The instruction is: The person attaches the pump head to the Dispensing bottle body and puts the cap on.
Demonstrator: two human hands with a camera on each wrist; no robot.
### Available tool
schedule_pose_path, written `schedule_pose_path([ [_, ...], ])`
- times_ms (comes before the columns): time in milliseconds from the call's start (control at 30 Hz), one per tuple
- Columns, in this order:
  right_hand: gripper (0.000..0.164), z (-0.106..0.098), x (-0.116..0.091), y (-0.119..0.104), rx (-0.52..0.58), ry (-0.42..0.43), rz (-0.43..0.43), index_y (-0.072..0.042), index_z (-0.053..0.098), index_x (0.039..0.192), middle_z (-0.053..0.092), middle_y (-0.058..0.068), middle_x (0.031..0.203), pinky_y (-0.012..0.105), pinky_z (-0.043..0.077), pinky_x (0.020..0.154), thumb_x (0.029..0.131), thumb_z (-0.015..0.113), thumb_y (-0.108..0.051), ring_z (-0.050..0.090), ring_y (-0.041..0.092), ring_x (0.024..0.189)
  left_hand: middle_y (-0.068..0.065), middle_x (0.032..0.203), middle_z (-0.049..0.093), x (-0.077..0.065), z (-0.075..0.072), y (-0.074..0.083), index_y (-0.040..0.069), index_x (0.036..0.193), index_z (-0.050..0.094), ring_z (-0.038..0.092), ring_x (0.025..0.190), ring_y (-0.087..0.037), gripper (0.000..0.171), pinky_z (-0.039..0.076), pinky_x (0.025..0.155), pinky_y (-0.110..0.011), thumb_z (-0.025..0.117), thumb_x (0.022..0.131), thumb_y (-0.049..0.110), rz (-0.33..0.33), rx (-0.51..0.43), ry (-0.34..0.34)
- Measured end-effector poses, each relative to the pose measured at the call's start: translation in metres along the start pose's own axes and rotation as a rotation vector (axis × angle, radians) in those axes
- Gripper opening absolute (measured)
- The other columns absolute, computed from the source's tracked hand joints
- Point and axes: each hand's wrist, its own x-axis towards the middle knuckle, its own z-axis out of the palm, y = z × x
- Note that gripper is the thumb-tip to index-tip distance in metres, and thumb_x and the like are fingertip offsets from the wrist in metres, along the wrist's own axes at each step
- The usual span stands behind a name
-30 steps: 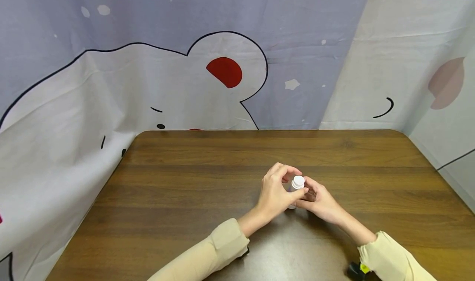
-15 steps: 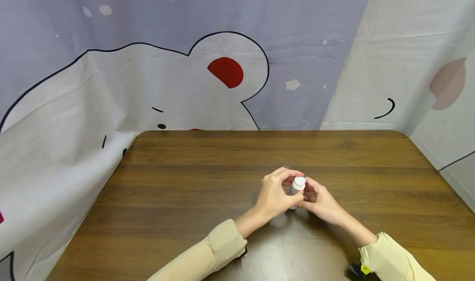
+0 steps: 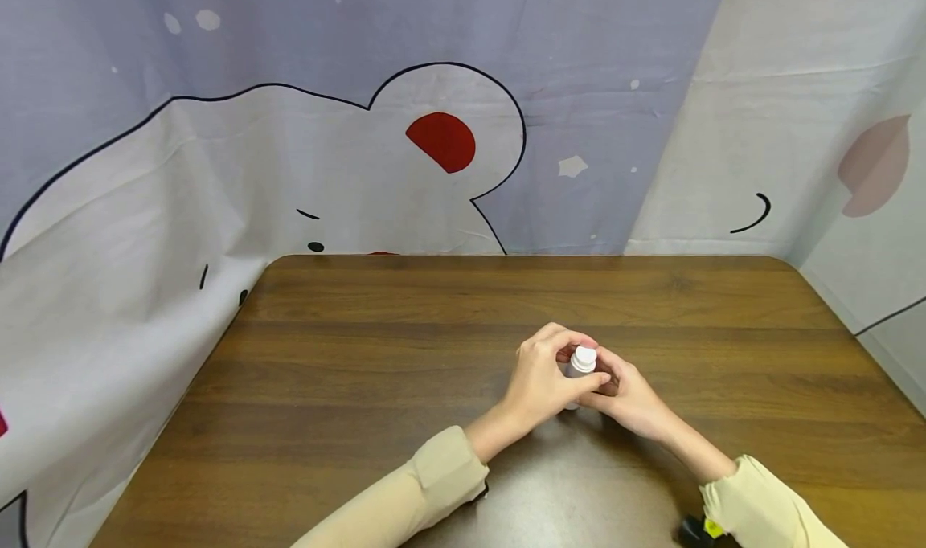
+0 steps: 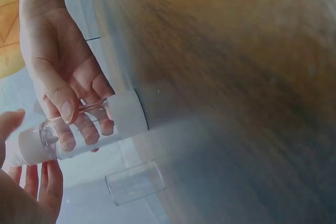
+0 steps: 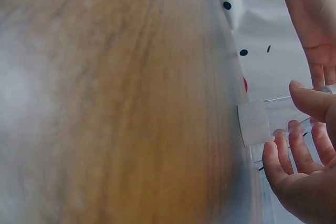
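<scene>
A clear pump bottle (image 3: 583, 361) with a white top and a white base stands upright on the table between my hands. My right hand (image 3: 637, 399) holds its transparent body, thumb on one side and fingers on the other, as the left wrist view shows. Around the white top (image 4: 32, 147) curl the fingers of my left hand (image 3: 538, 378); its thumb looks slightly lifted off in the left wrist view. The white base (image 5: 254, 124) is down at the tabletop. Behind the bottle in the left wrist view is a clear cylindrical cap (image 4: 135, 183), hidden in the head view.
The brown wooden table (image 3: 376, 355) reaches back to a printed curtain (image 3: 325, 154) that hangs behind it and along both sides. A black and yellow device (image 3: 700, 529) sits under the right sleeve.
My left hand shifts slightly around the bottle's top, its thumb drawing back and then reaching across the front again. The right hand stays in place on the body.
</scene>
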Motion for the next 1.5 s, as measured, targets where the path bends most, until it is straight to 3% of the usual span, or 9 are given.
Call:
schedule_pose_path([
  [133, 0.056, 0.0007, -0.0002, 0.0001, 0.016, -0.002, 0.003, 0.009, 0.043, 0.132, 0.058, -0.018, 0.121, 0.017, 0.052, 0.087, 0.083, 0.070, 0.000, 0.060, -0.003, 0.107, -0.004, 0.091, 0.063, -0.0001, -0.0005, 0.0009, 0.009, 0.098, 0.072, 0.064, 0.079, -0.008, 0.030, 0.049, 0.071, -0.006, 0.084, 0.071, 0.015, -0.020, -0.017, -0.007],
  [367, 0.053, 0.0007, 0.0002, -0.0021, -0.002, 0.017, 0.044, 0.010, 0.043, 0.128, 0.056, 0.022, 0.123, 0.014, 0.051, 0.087, 0.083, 0.070, 0.001, 0.058, -0.005, 0.104, -0.007, 0.097, 0.065, -0.0007, -0.0023, -0.0004, 0.007, 0.102, 0.069, 0.067, 0.086, -0.012, 0.033, 0.051, 0.073, -0.009, 0.081, 0.072, 0.007, -0.021, -0.063, -0.028],
  [567, 0.050, -0.0003, -0.0007, -0.0017, -0.032, 0.026, 0.024, 0.012, 0.044, 0.126, 0.059, 0.013, 0.115, 0.015, 0.051, 0.085, 0.083, 0.069, 0.003, 0.058, -0.005, 0.101, -0.007, 0.098, 0.069, -0.0009, -0.0036, 0.0002, 0.005, 0.105, 0.068, 0.067, 0.090, -0.011, 0.035, 0.050, 0.075, -0.007, 0.076, 0.071, 0.001, 0.000, -0.055, -0.050],
  [833, 0.056, 0.0006, -0.0025, -0.0021, -0.029, 0.029, 0.006, 0.018, 0.038, 0.131, 0.055, 0.036, 0.118, 0.014, 0.051, 0.085, 0.083, 0.065, 0.008, 0.057, -0.007, 0.101, -0.001, 0.097, 0.070, 0.0004, -0.0015, -0.0010, 0.010, 0.101, 0.068, 0.065, 0.090, -0.006, 0.035, 0.048, 0.078, -0.007, 0.072, 0.067, 0.007, 0.055, 0.042, -0.068],
  [933, 0.054, 0.0014, -0.0019, -0.0009, -0.038, 0.029, 0.004, 0.017, 0.040, 0.130, 0.056, 0.033, 0.118, 0.015, 0.051, 0.084, 0.082, 0.065, 0.008, 0.057, -0.007, 0.101, -0.002, 0.099, 0.070, 0.0004, -0.0002, -0.0010, 0.010, 0.103, 0.066, 0.065, 0.092, -0.007, 0.036, 0.048, 0.081, -0.008, 0.075, 0.069, 0.011, 0.030, 0.010, -0.081],
  [1000, 0.051, 0.0016, -0.0012, 0.0002, -0.043, 0.031, 0.006, 0.014, 0.044, 0.127, 0.060, 0.024, 0.117, 0.016, 0.052, 0.082, 0.082, 0.066, 0.007, 0.058, -0.006, 0.101, -0.003, 0.101, 0.069, 0.0000, 0.0007, -0.0007, 0.010, 0.106, 0.064, 0.065, 0.093, -0.009, 0.039, 0.048, 0.082, -0.011, 0.079, 0.069, 0.014, 0.012, -0.011, -0.068],
  [1200, 0.041, 0.0009, -0.0002, 0.0023, -0.043, 0.029, 0.018, 0.007, 0.050, 0.119, 0.062, -0.007, 0.106, 0.018, 0.053, 0.081, 0.082, 0.069, 0.004, 0.060, -0.001, 0.096, 0.000, 0.093, 0.066, -0.0004, 0.0028, -0.0003, 0.013, 0.100, 0.063, 0.062, 0.082, -0.011, 0.043, 0.050, 0.075, -0.016, 0.086, 0.066, 0.025, -0.026, 0.042, 0.058],
  [1500, 0.043, 0.0001, -0.0003, 0.0021, 0.027, 0.011, 0.007, 0.009, 0.048, 0.119, 0.060, -0.013, 0.109, 0.017, 0.054, 0.082, 0.082, 0.069, 0.004, 0.061, -0.002, 0.098, -0.002, 0.080, 0.063, 0.0007, 0.0029, -0.0012, 0.011, 0.090, 0.064, 0.059, 0.073, -0.011, 0.032, 0.049, 0.068, -0.015, 0.085, 0.066, 0.018, -0.055, -0.007, 0.068],
])
